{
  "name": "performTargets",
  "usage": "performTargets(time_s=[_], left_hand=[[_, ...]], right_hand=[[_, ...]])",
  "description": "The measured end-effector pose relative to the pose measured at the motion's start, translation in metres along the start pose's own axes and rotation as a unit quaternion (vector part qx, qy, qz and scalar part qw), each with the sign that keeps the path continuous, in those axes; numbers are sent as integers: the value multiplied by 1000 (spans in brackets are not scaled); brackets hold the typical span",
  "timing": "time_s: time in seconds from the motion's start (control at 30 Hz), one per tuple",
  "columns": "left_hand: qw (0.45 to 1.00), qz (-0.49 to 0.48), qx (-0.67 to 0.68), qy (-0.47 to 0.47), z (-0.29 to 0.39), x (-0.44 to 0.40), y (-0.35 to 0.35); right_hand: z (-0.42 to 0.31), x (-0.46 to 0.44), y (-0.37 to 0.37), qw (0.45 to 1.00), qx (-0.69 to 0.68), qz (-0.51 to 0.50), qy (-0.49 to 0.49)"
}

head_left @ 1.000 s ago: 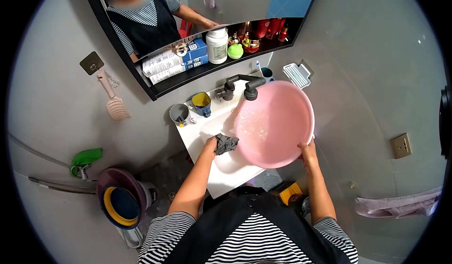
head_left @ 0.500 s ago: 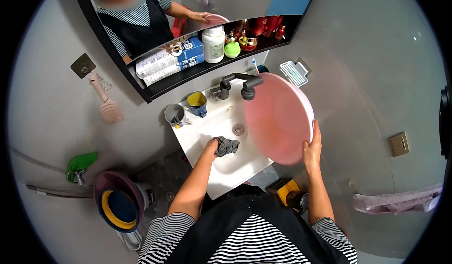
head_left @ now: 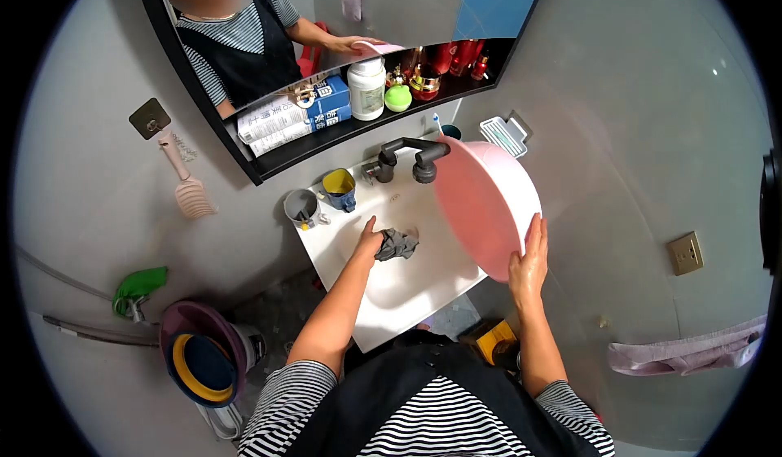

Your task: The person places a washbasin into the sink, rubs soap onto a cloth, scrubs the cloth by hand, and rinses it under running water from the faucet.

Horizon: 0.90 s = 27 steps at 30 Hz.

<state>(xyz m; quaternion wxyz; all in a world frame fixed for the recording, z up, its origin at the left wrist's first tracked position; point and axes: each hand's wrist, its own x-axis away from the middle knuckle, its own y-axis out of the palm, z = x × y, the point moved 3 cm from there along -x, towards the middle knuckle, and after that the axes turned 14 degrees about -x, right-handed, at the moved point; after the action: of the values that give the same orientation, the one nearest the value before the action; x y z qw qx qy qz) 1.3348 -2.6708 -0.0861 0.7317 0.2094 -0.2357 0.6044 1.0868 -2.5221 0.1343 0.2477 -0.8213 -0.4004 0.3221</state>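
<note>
A pink plastic basin (head_left: 482,200) is tipped up on its side over the right part of the white sink (head_left: 391,298). My right hand (head_left: 529,261) grips its rim at the lower right, thumb on the inner side and fingers around the outside. Over the middle of the sink, my left hand (head_left: 371,242) holds a crumpled grey cloth (head_left: 397,244), its thumb pointing upward. The cloth covers most of the drain. Above, the black faucet (head_left: 423,164) reaches toward the basin's upper edge, and no water shows from it.
A grey mug (head_left: 303,207) and a blue-and-yellow cup (head_left: 340,188) stand at the sink's left corner. Overhead is a black shelf (head_left: 326,135) with boxes and bottles. A soap rack (head_left: 503,136) hangs on the right wall. Stacked basins (head_left: 202,363) sit at lower left.
The basin has tipped further, showing more of its outer side, and my right hand moved slightly left with it. My left hand and the cloth shifted a little right, the thumb now raised.
</note>
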Motion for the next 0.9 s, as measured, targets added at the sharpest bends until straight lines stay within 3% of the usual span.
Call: performTargets(time_s=[0.13, 0.23, 0.3, 0.33, 0.37, 0.43, 0.5, 0.57, 0.6, 0.67, 0.83, 0.9], left_hand=[[999, 22, -32, 22, 12, -19, 0], [995, 50, -58, 58, 43, -3, 5], [994, 54, -16, 95, 59, -5, 7], [991, 63, -21, 116, 64, -7, 8], [990, 47, -20, 128, 64, -18, 8], [985, 56, -22, 163, 62, -39, 5], [984, 76, -42, 155, 65, -59, 4], [982, 97, -62, 148, 65, -70, 5], [980, 118, -67, 146, 66, -74, 8], [976, 153, -59, 147, 57, -90, 6], [973, 196, -64, 104, 54, -99, -2], [974, 194, -34, 110, 54, -97, -5]], right_hand=[[14, -6, -1, 1000, -3, 5, 16], [41, -14, 4, 995, -95, 10, 34], [84, -17, 25, 950, -273, -33, 146], [108, -16, 38, 934, -321, -35, 152], [102, -13, 35, 933, -322, -35, 155], [79, -3, 39, 852, -395, -86, 333], [96, 6, 57, 834, -424, -77, 345], [107, 16, 72, 745, -466, -121, 461], [120, 16, 81, 743, -470, -129, 458], [147, 22, 102, 668, -503, -199, 511], [158, 20, 114, 675, -499, -239, 488], [158, 17, 112, 645, -524, -263, 489]])
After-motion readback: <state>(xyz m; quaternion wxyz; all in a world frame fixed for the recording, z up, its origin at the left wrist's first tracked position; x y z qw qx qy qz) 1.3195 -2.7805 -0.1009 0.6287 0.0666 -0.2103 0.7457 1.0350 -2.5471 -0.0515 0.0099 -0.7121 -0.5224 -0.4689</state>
